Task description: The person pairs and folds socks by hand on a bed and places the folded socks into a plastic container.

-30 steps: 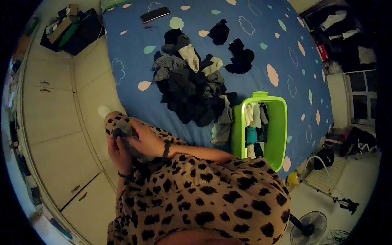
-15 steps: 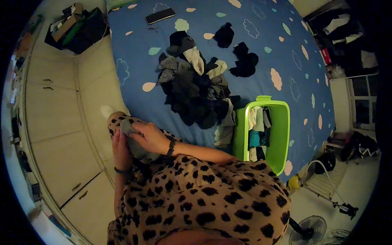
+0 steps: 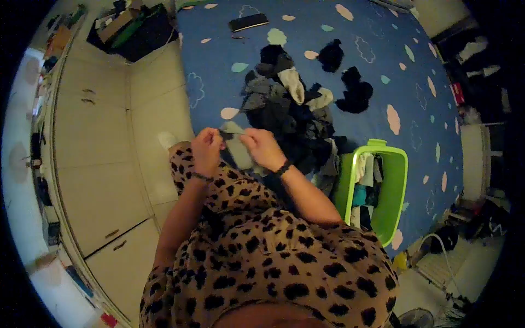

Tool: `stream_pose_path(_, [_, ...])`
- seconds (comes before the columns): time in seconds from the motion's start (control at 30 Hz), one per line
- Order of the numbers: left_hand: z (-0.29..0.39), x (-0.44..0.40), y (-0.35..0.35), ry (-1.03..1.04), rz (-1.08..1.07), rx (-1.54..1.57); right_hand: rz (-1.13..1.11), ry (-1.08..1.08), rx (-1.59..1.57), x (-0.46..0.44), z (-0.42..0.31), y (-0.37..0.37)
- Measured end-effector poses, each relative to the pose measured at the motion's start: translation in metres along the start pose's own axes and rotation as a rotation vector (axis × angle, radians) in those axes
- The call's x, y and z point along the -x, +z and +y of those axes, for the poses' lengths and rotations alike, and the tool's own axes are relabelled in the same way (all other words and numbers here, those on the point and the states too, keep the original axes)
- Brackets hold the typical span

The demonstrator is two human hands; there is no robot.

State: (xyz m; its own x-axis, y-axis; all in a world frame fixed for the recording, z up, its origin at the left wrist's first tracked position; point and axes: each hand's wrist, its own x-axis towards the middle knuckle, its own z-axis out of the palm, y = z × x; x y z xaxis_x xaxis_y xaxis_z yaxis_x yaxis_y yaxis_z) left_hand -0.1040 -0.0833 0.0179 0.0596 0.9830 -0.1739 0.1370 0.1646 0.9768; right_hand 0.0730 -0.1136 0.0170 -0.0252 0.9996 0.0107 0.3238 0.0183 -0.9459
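A grey sock [image 3: 238,151] is stretched between my two hands above my lap, at the near edge of the bed. My left hand [image 3: 207,150] pinches its left end, and my right hand [image 3: 263,147] pinches the other end. Just beyond my hands lies a heap of dark, grey and whitish socks [image 3: 273,109]. To the right of the heap a green bin [image 3: 392,191] holds folded socks in a column along its left side.
Two small black bundles [image 3: 331,56] [image 3: 355,93] lie beyond the heap on the blue bedspread [image 3: 213,71]. A phone [image 3: 249,22] is at the bed's far side. Cabinets [image 3: 98,131] line the left, with a black box [image 3: 134,35] at their far end.
Both hands have lifted away from my lap toward the heap, and the grey sock now hangs spread between them. The whole view has shifted, with the bed and bin appearing further right.
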Motion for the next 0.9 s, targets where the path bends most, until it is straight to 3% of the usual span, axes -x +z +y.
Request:
stream_pose_path(0.07, [-0.017,-0.01,0.006,-0.031,0.005,0.024,0.014,0.008,0.041,-0.003,0.02,-0.002])
stream_pose_path(0.23, [-0.07,-0.028,0.01,-0.336,0.024,0.433,0.107,0.091,0.007,-0.003,0.045,0.023])
stream_pose_path(0.27, [-0.071,-0.028,0.009,-0.34,0.024,0.431,0.137,0.078,0.009,-0.003,0.043,0.029])
stream_pose_path(0.33, [-0.072,-0.03,0.015,-0.176,0.04,0.002,0.095,0.133,0.181,-0.004,0.04,0.036])
stream_pose_path(0.37, [-0.067,-0.031,0.021,-0.119,0.039,-0.134,0.109,0.036,0.21,-0.002,0.034,0.034])
stream_pose_path(0.43, [-0.025,-0.026,0.024,-0.363,0.041,0.144,0.091,0.088,0.221,-0.001,0.028,0.034])
stream_pose_path(0.57, [-0.068,-0.051,0.002,-0.294,-0.143,0.065,0.055,0.14,0.152,-0.007,0.024,0.032])
stream_pose_path(0.77, [-0.114,-0.088,-0.004,-0.3,-0.067,0.311,-0.013,0.181,0.098,-0.011,0.06,0.037])
stream_pose_path(0.9, [-0.09,-0.087,0.004,-0.279,-0.116,0.158,-0.048,0.272,0.135,-0.001,0.091,0.049])
